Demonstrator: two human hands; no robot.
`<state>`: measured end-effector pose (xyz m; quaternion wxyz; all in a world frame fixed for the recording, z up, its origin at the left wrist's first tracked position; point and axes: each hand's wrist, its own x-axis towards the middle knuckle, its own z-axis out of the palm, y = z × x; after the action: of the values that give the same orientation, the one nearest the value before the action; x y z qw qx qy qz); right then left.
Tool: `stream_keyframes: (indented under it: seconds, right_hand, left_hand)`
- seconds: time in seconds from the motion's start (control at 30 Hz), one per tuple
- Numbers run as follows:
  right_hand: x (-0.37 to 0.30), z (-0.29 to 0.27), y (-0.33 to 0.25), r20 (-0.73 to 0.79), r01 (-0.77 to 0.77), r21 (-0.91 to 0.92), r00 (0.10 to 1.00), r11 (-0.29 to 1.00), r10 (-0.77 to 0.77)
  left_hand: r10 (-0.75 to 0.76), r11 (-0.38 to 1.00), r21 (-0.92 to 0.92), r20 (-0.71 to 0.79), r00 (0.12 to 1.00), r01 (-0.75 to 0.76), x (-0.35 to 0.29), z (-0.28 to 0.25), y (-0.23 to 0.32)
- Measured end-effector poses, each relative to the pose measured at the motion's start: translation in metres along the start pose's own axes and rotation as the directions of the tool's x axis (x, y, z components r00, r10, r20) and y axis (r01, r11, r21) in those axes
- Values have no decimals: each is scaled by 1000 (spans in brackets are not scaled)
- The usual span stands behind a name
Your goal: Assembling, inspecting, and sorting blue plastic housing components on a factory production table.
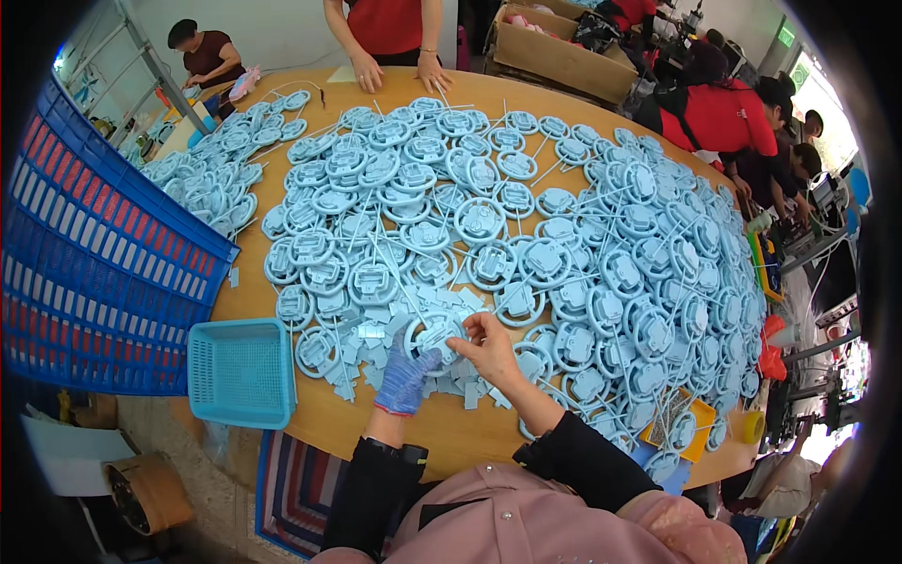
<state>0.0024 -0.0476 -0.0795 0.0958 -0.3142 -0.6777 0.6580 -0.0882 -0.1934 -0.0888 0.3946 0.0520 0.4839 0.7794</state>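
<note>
My left hand (404, 378), in a bluish-purple glove, grips a light-blue round plastic part (432, 331) with a ring-shaped rim and a boxy centre. A thin stick of the same colour runs up and away from it. On its right side, the bare fingers of my right hand (496, 355) are pinched against the part. Whether a smaller piece sits between those fingertips is hidden. Below and around both hands lie many small flat rectangular light-blue pieces (374, 335). Beyond them, similar round parts on sticks (474, 221) are heaped over the wooden table (242, 301).
A light-blue basket (241, 376) stands at the table's left edge beside a large blue slatted crate (94, 254). At right is a yellow tray (693, 430). Across the table, a person in red rests both hands (399, 73) on it. Cardboard boxes (559, 58) stand behind.
</note>
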Motion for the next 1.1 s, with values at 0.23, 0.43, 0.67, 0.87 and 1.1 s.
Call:
stream_keyframes:
  seconds: [0.23, 0.43, 0.67, 0.87, 1.1]
  right_hand:
    - [2, -4, 2, 161, -117, 179, 983, 977, 88]
    - [-4, -12, 1, 33, -115, 177, 993, 977, 111]
    - [1, -61, 39, -136, -121, 249, 978, 961, 158]
    - [-39, -173, 16, -473, 89, 365, 875, 927, 103]
    - [-71, -157, 31, -240, 60, 358, 970, 932, 30]
  left_hand:
    - [-28, 977, 214, 69, 997, 13, 4, -2, 12]
    - [30, 868, 495, 7, 1000, -30, 10, 17, 3]
    - [-177, 788, 614, 168, 970, 37, 53, 86, -10]
    - [-176, 866, 498, 383, 907, -42, 72, 191, -51]
    - [-312, 938, 48, 543, 780, 342, 43, 137, -76]
